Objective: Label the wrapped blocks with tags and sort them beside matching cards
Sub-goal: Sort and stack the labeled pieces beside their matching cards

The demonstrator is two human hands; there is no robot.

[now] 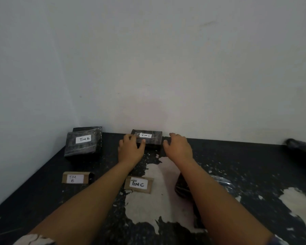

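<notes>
Both hands reach to the far edge of the desk (42, 191), at the wall. The left hand (130, 149) clasps the near left corner of the wrapped block tagged "Tim C" (148, 139), fingers on top, thumb at its front. The right hand (177, 147) is half curled, fingers touching the block's right end. The "Tim C" card (138, 184) lies nearer, between the forearms.
</notes>
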